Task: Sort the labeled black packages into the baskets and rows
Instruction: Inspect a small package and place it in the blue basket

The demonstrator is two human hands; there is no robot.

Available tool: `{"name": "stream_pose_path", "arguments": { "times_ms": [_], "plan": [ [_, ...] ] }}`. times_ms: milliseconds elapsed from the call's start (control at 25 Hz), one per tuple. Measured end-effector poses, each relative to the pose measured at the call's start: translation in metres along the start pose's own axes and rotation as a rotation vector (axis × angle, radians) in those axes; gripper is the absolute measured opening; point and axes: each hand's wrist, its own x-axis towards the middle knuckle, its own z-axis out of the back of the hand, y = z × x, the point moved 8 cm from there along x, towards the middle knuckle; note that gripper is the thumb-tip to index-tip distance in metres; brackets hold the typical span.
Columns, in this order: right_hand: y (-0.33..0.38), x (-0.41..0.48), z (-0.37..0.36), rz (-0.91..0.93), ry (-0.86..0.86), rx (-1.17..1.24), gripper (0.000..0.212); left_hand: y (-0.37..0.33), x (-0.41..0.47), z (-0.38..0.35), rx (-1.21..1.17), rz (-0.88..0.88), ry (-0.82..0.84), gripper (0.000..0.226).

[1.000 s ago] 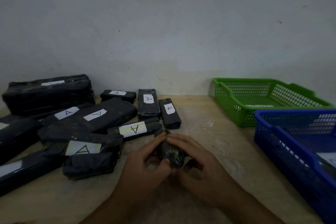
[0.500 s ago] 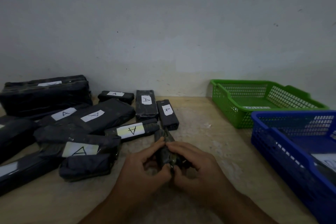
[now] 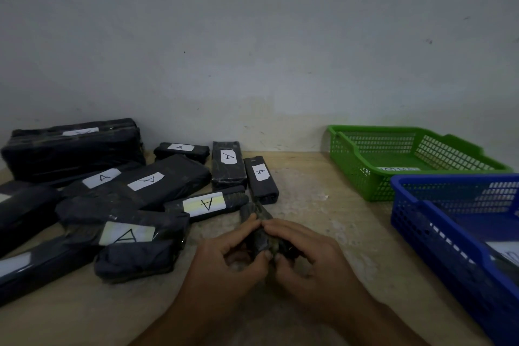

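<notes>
Held package: small package (image 3: 259, 237), dark and crinkled, lifted just above the table (image 3: 323, 219) at middle front. No label on the visible face, so probably being turned to find one.
Left hand: left hand (image 3: 222, 267) curled round the package's left side, a grip suited to rolling it over.
Right hand: right hand (image 3: 309, 253) curled round the right side likewise, meeting the left hand on top of the package.
Pile on the left: black packages (image 3: 168, 177) marked "A", overlapping loosely, most labels facing up, a few hidden or cut off by the frame edge.
Back row: slim packages (image 3: 229, 174) marked "A" near the wall (image 3: 252, 64), two side by side and a third crosswise just left, seemingly laid out as a row.
Green basket: green basket (image 3: 362, 174) far right by the wall. White strip (image 3: 398, 169) on its floor, unreadable.
Blue basket: blue basket (image 3: 438, 233) nearer, touching or just beside the green one, cannot tell which. White paper (image 3: 505, 253) inside, partly cut off.
Likely next: read the letter, then choose basket or row.
</notes>
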Motion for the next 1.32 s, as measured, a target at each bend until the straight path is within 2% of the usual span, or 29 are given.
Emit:
{"name": "stream_pose_path", "arguments": {
  "times_ms": [160,280,400,520,600,720,760,840,960,1080,1160,1240,1320],
  "plan": [
    [-0.002,0.001,-0.001,-0.002,0.020,-0.014,0.040,0.002,-0.001,-0.002,0.014,0.004,0.006,0.065],
    [-0.002,-0.002,-0.002,-0.037,0.076,0.083,0.039,-0.006,0.000,0.001,0.032,-0.025,-0.025,0.052],
    [-0.015,-0.002,0.001,-0.218,0.059,0.305,0.035,-0.002,0.004,0.007,-0.022,-0.001,-0.054,0.033],
    [-0.036,-0.001,0.018,-0.356,-0.170,0.263,0.036,0.015,0.008,0.009,-0.401,0.216,-0.110,0.023],
    [-0.055,-0.004,0.026,-0.509,-0.261,0.262,0.043,0.019,0.008,0.007,-0.629,0.333,-0.141,0.029],
    [-0.070,-0.009,0.028,-0.653,-0.307,0.519,0.040,0.021,0.005,0.006,-0.732,0.433,-0.179,0.027],
    [-0.069,-0.008,0.028,-0.657,-0.307,0.598,0.034,0.024,0.004,0.005,-0.735,0.462,-0.189,0.026],
    [-0.064,-0.005,0.032,-0.653,-0.326,0.597,0.028,0.027,0.003,0.005,-0.684,0.493,-0.191,0.023],
    [-0.061,-0.008,0.039,-0.667,-0.437,0.625,0.032,0.025,-0.002,-0.001,-0.519,0.484,-0.092,0.032],
    [-0.047,-0.014,0.043,-0.641,-0.501,0.672,0.029,0.011,-0.014,-0.017,-0.451,0.465,-0.012,0.030],
    [-0.033,-0.018,0.043,-0.636,-0.442,0.638,0.024,0.000,-0.019,-0.027,-0.458,0.447,-0.019,0.028],
    [-0.011,-0.020,0.041,-0.594,-0.286,0.597,0.020,-0.017,-0.019,-0.038,-0.483,0.393,-0.021,0.032],
    [0.009,-0.025,0.052,-0.530,-0.189,0.529,0.028,-0.038,-0.019,-0.053,-0.475,0.325,0.017,0.038]
  ]
}}
